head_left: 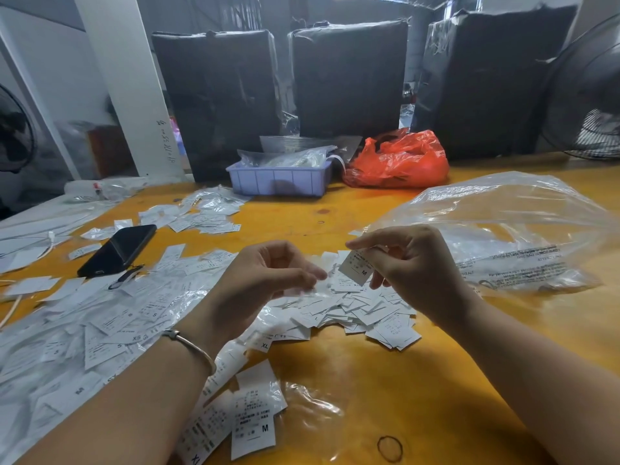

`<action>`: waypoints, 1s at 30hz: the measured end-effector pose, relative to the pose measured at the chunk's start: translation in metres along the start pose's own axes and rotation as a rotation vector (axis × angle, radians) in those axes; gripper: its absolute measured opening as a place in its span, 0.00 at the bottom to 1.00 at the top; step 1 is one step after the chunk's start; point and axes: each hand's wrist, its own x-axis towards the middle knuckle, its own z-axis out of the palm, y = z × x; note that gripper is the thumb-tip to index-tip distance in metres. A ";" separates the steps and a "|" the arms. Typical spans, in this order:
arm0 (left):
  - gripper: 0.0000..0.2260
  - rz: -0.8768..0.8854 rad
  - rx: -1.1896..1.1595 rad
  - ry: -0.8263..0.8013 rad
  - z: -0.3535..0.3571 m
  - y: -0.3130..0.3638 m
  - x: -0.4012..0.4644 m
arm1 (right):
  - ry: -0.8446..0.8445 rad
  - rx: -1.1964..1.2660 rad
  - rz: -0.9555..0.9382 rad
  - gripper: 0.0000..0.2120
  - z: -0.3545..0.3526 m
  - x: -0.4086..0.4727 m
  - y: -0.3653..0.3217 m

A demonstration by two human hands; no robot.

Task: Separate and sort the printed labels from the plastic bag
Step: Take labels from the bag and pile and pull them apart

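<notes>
My right hand (407,263) pinches a white printed label marked M (356,270) above a heap of loose white labels (362,313) in the middle of the yellow table (385,380). My left hand (265,280) hovers just left of it, fingers curled with the tips together on a blurred small clear sleeve or label; what it holds is unclear. A large clear plastic bag (503,229) lies puffed up at the right, behind my right hand. Near the front edge lies a small group of labels (248,414), the top one marked M. Many more labels (84,330) cover the left side.
A black phone (117,250) lies at the left among labels. At the back stand a lilac plastic bin (280,179) with clear bags, a red plastic bag (399,161) and black wrapped bales (349,78). A rubber band (390,448) lies near the front. A fan (590,95) stands far right.
</notes>
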 end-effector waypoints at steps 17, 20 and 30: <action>0.03 0.134 0.253 0.002 0.011 -0.004 -0.003 | 0.050 0.001 -0.213 0.26 -0.004 -0.001 -0.021; 0.06 0.134 0.278 -0.015 0.011 -0.004 -0.003 | 0.027 0.012 -0.232 0.26 -0.003 -0.002 -0.026; 0.10 0.157 0.333 -0.019 0.012 -0.003 -0.002 | -0.084 0.144 -0.189 0.20 -0.001 -0.003 -0.031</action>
